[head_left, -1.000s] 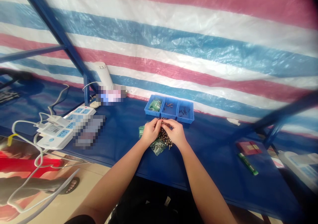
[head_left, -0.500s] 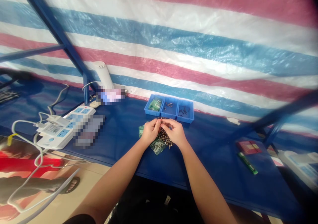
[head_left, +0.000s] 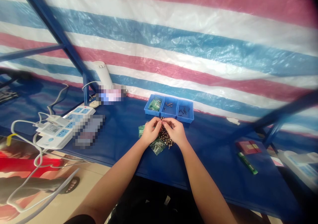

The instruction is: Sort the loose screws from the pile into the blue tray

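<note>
Clothing: a dark black garment, apparently cloth [head_left: 146, 191], covers the lower body area in view; its folds are lost in shadow. A small, pale, roughly rectangular patch [head_left: 167, 200] shows on it, material unclear. A plain black sleeve with a curved edge [head_left: 79, 219] encircles the left arm [head_left: 119, 171]. Below the sleeve, that arm is bare, as are the right forearm [head_left: 198, 171], left hand [head_left: 150, 131] and right hand [head_left: 177, 131].

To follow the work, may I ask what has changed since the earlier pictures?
The bare left hand and bare right hand shifted only slightly, close together over the small brass-coloured parts. No grasp or release shows. The blue plastic bins stayed put.
</note>
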`<state>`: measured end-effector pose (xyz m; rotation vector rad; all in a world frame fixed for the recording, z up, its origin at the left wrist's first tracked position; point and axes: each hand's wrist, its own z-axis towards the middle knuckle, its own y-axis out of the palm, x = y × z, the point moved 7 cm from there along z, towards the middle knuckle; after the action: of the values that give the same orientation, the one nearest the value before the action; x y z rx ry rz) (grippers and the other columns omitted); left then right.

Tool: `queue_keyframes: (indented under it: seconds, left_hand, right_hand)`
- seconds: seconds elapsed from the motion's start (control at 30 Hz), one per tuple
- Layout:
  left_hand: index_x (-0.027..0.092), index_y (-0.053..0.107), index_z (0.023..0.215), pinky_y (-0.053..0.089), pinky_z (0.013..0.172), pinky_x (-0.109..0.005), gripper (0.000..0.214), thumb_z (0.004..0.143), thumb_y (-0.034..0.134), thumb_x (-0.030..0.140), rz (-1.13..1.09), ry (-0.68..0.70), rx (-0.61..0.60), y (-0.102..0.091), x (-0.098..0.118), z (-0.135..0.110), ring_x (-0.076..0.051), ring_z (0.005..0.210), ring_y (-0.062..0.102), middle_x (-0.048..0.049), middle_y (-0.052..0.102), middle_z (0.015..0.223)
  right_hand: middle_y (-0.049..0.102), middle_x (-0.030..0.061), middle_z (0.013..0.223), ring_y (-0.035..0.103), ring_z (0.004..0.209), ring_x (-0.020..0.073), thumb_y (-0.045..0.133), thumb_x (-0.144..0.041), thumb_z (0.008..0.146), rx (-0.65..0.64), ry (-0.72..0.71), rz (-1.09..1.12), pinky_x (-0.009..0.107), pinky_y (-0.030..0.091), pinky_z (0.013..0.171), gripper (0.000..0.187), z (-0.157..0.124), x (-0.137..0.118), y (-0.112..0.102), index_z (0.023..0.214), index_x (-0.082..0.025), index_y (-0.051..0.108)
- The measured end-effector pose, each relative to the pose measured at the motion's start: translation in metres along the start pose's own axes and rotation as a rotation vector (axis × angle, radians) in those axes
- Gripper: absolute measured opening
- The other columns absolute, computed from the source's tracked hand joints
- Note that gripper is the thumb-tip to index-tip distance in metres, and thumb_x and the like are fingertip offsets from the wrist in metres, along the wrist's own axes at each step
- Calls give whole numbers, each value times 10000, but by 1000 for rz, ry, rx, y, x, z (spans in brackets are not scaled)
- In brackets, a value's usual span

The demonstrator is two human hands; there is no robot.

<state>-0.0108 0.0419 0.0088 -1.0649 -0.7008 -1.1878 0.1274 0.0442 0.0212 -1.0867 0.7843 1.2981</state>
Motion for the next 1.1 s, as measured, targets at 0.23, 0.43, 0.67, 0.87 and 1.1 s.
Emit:
queue_keyframes:
  seconds: [0.23,0.43,0.67,0.87,1.1]
  left_hand:
    - [167,526,596,413,605,-241,467,979,391,397,120,14,-27,1,3,0,-109,555,531,3,567,576]
    - [173,536,655,400,600,-231,450,988,354,415,189,-30,32,-3,0,1,-109,564,534,15,564,586]
    - [176,546,666,390,598,-231,431,976,381,427,249,-35,24,-2,0,1,-114,568,533,16,574,584]
    - [178,542,647,392,592,-231,443,974,377,426,260,-25,27,-1,2,1,-116,557,539,14,579,572]
    - [176,527,629,378,579,-228,439,974,388,408,269,-20,19,1,1,1,-110,550,531,17,576,568]
  right_hand:
    - [736,62,948,692,789,198,628,-369,850,-68,17,89,334,565,765,241,0,8,6,1016,-215,708]
    - [735,67,815,682,706,199,711,-403,761,-17,239,182,342,570,695,302,4,29,2,954,-170,723]
    - [701,62,1133,693,884,205,664,-356,804,13,192,201,376,549,823,517,7,30,-10,1302,-254,566]
    - [720,65,970,628,920,247,615,-251,823,-29,84,-615,410,464,884,222,4,35,-15,1018,-230,720]
    - [709,47,989,589,963,250,608,-215,845,-128,89,-781,405,411,885,160,5,44,-10,915,-267,741]
